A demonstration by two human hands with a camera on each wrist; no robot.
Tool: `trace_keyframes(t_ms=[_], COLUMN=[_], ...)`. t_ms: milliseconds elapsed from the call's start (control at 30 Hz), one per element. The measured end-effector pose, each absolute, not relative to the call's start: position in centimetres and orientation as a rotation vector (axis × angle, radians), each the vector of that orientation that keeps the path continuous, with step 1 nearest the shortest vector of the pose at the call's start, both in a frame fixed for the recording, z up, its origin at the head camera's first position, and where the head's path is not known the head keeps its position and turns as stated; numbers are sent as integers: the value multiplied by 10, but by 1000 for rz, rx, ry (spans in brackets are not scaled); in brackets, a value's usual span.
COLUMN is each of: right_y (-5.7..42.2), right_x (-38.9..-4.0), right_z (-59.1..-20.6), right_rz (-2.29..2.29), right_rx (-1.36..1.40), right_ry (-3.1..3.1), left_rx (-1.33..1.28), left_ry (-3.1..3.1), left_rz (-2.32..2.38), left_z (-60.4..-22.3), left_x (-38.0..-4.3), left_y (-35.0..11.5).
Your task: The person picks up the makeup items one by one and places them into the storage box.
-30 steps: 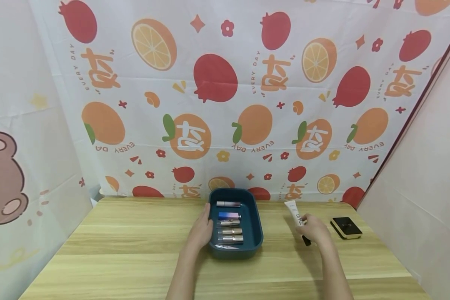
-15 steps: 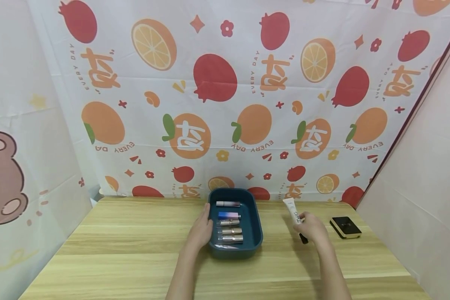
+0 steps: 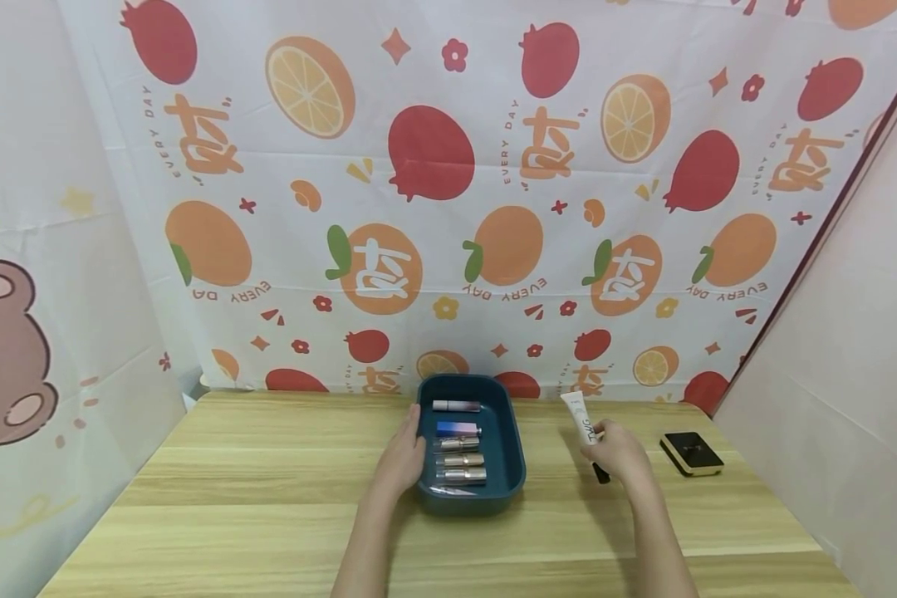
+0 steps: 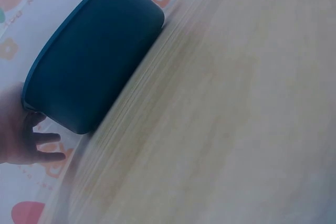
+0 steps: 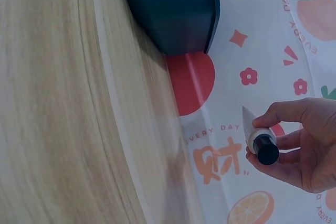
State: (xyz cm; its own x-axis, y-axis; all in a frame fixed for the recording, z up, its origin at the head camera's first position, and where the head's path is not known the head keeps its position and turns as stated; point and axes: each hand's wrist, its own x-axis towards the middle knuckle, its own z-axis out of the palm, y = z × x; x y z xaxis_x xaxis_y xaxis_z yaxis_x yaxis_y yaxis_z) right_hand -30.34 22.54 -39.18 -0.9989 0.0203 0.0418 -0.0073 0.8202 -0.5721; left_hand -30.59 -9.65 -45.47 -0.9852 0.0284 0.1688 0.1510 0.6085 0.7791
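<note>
My left hand [image 3: 402, 453] rests along the left wall of a dark teal bin [image 3: 510, 465], its fingers fairly straight in the left wrist view. Inside the bin lie a lip gloss tube [image 3: 456, 406], a blue-and-pink tube [image 3: 458, 429], several gold-and-clear lipstick tubes [image 3: 463, 459] and a slim clear-wrapped item [image 3: 450, 491] at the near end. To the bin's right, my right hand [image 3: 615, 448] pinches a white squeeze tube [image 3: 577, 413] with dark lettering between thumb and fingers. The tube is tilted, its black cap [image 5: 266, 150] pointing down toward the person, held above the table.
A square black compact with a gold edge [image 3: 692, 453] lies on the table to the right of my right hand. The wood-grain table [image 3: 269, 498] runs back to a fruit-print cloth [image 3: 448, 249]. Pale side panels [image 3: 852, 399] stand left and right.
My right hand has moved slightly left and up with the squeeze tube, toward the bin. My left hand and the bin stay in place.
</note>
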Motion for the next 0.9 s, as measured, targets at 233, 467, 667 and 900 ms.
trace_keyframes(t_ms=[233,467,667,900], right_y=[223,220,218,216], right_x=[-303,-303,-304,-304], right_z=[-390,-390,-389,-389], right_rz=[940,959,949,946], right_rx=[3,-4,-1,-21], right_ry=[-2944,-2934,-2940,-2939], left_rx=[-158,-148,-146,-155], left_ry=[-2685,-2692,-2689,-2690], left_rz=[-1322,-1330,-1341,-1333], left_z=[-453,-454,-454,-453], left_x=[-307,-306,-306,-308], left_y=[-96,-97,-97,-97])
